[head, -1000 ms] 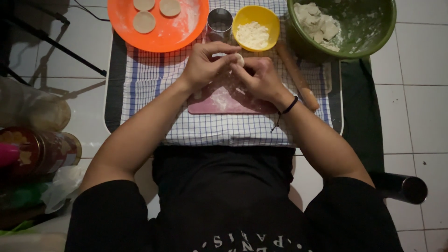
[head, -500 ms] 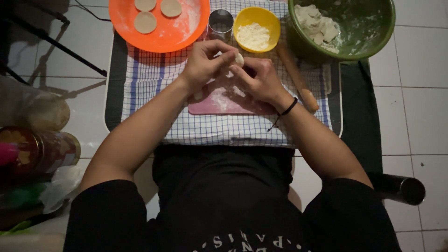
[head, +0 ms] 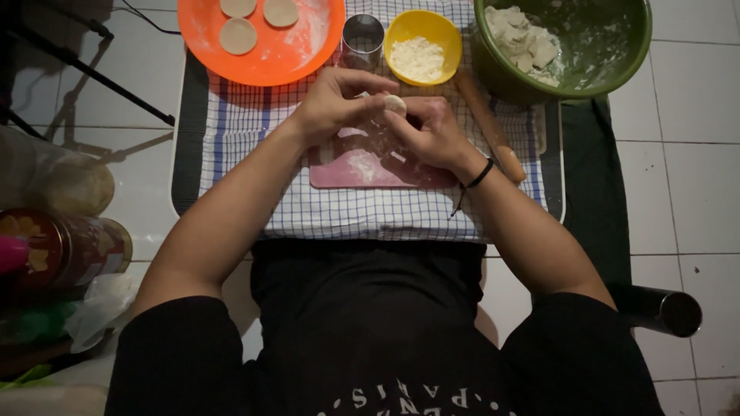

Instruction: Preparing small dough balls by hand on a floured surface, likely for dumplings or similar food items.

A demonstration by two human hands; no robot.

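Dough is being pinched between both hands: a small pale dough piece (head: 394, 102) is sitting at the fingertips, just above the pink board (head: 370, 166). The left hand (head: 335, 104) is curling its fingers around the piece from one side, and the right hand (head: 433, 132), wearing a dark wrist band (head: 479, 174), is gripping it from the other, so both sets of fingers are grasping the dough. The board is lying on a checked cloth (head: 362, 212) and is carrying a dusting of flour. Beyond the hands, an orange plate (head: 289, 54) is holding three flat dough rounds (head: 237, 35), a metal cup (head: 362, 40) is standing beside a yellow bowl (head: 424, 48) of flour, and a green bowl (head: 586, 46) is holding dough lumps. A wooden rolling pin (head: 492, 131) is lying just beside the right hand.
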